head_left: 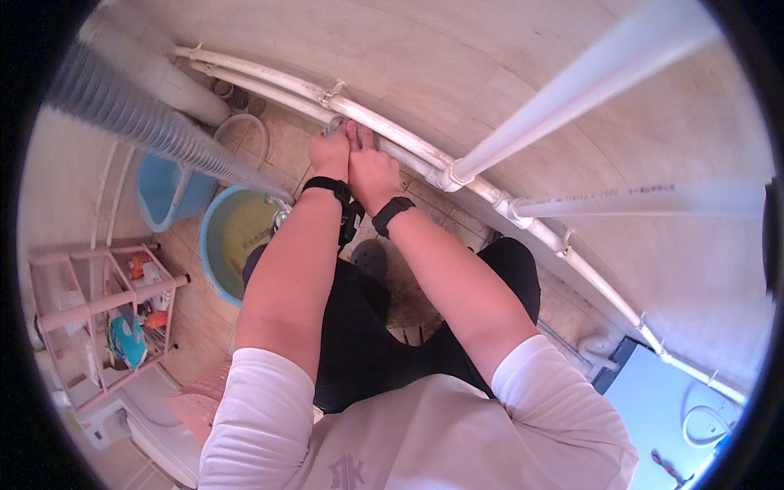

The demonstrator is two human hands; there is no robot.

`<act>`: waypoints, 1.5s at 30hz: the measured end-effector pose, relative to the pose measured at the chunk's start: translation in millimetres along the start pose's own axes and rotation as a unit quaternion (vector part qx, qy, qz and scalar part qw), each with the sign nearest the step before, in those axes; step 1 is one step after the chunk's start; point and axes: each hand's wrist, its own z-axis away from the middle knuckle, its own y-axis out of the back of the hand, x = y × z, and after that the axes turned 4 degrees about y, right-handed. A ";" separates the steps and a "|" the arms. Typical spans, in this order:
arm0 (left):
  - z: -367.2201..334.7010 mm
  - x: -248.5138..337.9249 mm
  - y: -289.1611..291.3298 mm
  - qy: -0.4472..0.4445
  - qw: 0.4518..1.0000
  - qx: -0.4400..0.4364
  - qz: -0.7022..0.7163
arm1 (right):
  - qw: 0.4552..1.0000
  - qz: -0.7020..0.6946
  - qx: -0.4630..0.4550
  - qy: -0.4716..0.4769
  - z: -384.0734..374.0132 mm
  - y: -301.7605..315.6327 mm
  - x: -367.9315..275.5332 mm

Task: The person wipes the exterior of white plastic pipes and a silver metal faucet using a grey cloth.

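Both hands, left point(329, 149) and right point(369, 167), press a grey cloth point(334, 126) against the white pipe point(269, 77), fingers seemingly clenched on it, wiping apparently unfinished.

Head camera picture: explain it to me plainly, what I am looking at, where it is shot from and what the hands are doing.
This one picture comes from a wide fisheye camera worn on a person's head, looking down, so straight edges bend. No machine: two bare arms enter from below, each with a dark wristband. The left hand and right hand meet at the white pipes running along the wall, pressing what looks like a small grey cloth there; the grip itself is hard to see. On the tiled floor stand a light-blue basin and a blue bucket. A pink rack is at the left.
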 end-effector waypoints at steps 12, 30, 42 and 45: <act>136.8 26.6 21.4 0.048 0.995 -0.063 0.052 | 0.998 -0.037 0.051 -0.016 103.3 12.9 27.6; 272.6 60.1 35.7 -0.266 0.947 -0.080 0.159 | 0.942 -0.137 0.301 0.058 208.1 55.5 70.7; 267.6 71.8 35.1 -0.469 0.879 -0.058 -0.053 | 0.936 -0.210 0.281 0.028 198.4 43.1 82.3; 265.5 65.4 36.2 -0.458 0.880 -0.071 -0.100 | 0.948 -0.182 0.259 0.016 203.4 38.8 81.4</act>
